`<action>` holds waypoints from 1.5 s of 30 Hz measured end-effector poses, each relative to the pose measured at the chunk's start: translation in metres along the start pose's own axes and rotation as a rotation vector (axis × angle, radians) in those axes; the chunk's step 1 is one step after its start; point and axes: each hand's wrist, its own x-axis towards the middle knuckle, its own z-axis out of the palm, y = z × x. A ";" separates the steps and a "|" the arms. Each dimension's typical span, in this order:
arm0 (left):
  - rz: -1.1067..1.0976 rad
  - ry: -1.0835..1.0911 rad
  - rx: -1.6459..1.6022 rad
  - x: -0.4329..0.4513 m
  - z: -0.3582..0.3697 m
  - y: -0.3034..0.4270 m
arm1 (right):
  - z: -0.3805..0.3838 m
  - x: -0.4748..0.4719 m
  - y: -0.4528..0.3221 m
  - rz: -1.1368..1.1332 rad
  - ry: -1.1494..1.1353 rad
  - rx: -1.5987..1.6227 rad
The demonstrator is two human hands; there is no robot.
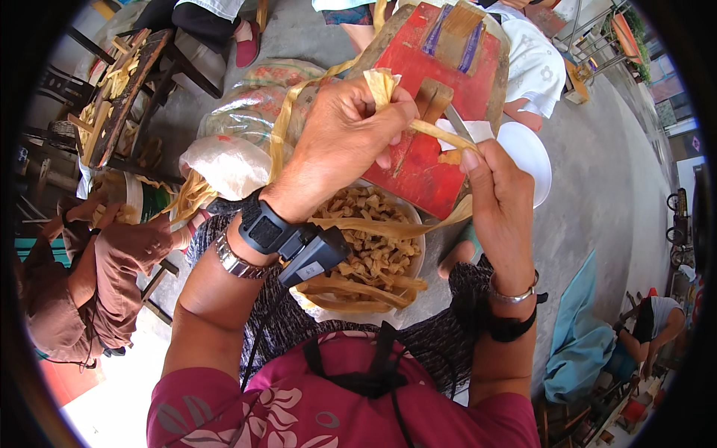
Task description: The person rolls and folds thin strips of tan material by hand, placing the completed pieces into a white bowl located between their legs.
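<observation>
My left hand (353,120) pinches a folded bundle of a dried yellowish strip (382,88), its frayed end standing up above the thumb. From there the strip runs taut to my right hand (501,190), whose thumb and fingers grip it. A loose length of strip (403,227) hangs from the right hand across a white basin (421,246). Small knotted pieces (367,224) fill the basin, with longer dried strips (364,291) at its near side. Just beyond my hands is a red board (425,187) carrying a wooden block (432,101) and a metal blade (458,122).
A flat bristle-like tool (455,36) lies on the board's far end. A white bowl (529,165) stands to the right. Plastic bags (241,120) lie on the left, near a wooden bench (120,101) bearing cut pieces. Several people sit around, one in brown trousers (126,269).
</observation>
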 end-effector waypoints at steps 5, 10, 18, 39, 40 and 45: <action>0.264 0.124 0.612 0.011 -0.009 -0.039 | 0.029 0.001 0.018 -0.115 -0.018 -0.261; 0.385 0.250 0.891 -0.009 -0.010 -0.044 | 0.027 -0.020 0.016 0.011 -0.071 -0.158; 0.086 -0.243 0.471 -0.038 -0.026 -0.030 | 0.013 -0.037 0.015 0.083 -0.012 0.333; -0.499 -0.235 -0.587 -0.084 -0.012 -0.048 | 0.033 -0.087 -0.017 0.281 -0.647 1.015; -0.506 -0.108 -0.476 -0.083 -0.007 -0.039 | 0.028 -0.084 -0.021 0.379 -0.653 0.974; -0.467 -0.417 -0.098 -0.087 -0.011 -0.019 | 0.046 -0.082 -0.002 -0.040 -0.014 1.052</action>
